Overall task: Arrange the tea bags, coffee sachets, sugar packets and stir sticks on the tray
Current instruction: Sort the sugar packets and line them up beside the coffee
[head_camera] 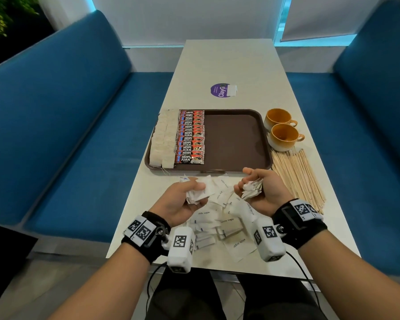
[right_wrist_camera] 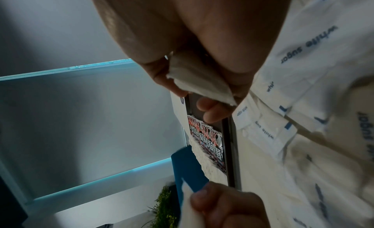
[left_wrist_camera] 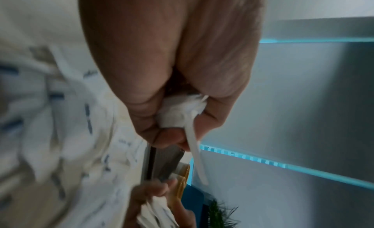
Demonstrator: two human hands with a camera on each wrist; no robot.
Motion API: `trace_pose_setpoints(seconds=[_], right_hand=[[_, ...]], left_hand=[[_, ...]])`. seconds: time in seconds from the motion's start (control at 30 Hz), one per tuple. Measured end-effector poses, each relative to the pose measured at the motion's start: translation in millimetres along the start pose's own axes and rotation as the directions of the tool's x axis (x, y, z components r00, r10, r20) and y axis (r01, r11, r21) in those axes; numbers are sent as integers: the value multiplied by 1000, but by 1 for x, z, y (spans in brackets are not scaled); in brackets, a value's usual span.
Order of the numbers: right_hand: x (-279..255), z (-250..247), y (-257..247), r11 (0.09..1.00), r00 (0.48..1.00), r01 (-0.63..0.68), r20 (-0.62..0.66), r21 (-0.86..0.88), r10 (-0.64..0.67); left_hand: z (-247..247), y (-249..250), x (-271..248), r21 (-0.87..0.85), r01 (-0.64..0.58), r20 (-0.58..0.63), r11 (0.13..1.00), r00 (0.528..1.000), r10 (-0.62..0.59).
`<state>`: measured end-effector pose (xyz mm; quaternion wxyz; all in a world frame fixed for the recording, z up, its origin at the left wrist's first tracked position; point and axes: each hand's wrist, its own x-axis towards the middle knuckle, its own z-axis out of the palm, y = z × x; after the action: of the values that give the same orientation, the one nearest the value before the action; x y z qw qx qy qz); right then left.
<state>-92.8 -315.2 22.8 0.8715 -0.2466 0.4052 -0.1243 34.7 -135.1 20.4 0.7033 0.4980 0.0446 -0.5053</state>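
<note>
Clearly, both hands are curled round bunches of white sugar packets: the left hand point(head_camera: 183, 199) grips one wad point(head_camera: 195, 195), the right hand point(head_camera: 261, 192) another point(head_camera: 252, 189), their counts hidden by fingers. More sugar packets point(head_camera: 226, 224) lie loose beneath the wrists, partly covered. Beyond the fingertips sits the tray point(head_camera: 236, 137); stir sticks point(head_camera: 298, 179) lie outside the right hand. The left-wrist view is blurred.
</note>
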Motion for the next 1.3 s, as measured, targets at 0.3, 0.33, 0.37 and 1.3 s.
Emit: trace_pose_setpoints(seconds=[0.3,0.33,0.37,1.3], right_hand=[[-3,-2,2,996,994,-83,-74,23,84],[-2,-3,2,996,994,-84,-71,22,86],[-3,-2,2,996,994,-85,-66,14,85],[-11,11,20,986,990,-113,67,-124,122]], left_hand=[[12,-7,-1,-73,16,95,997,995,-9],[12,-8,-1,-93,32,125,995,992,-20],[13,-9,-3,-99,39,154,994,988,-24],[43,-22,-2,716,-474,330,513,877,350]])
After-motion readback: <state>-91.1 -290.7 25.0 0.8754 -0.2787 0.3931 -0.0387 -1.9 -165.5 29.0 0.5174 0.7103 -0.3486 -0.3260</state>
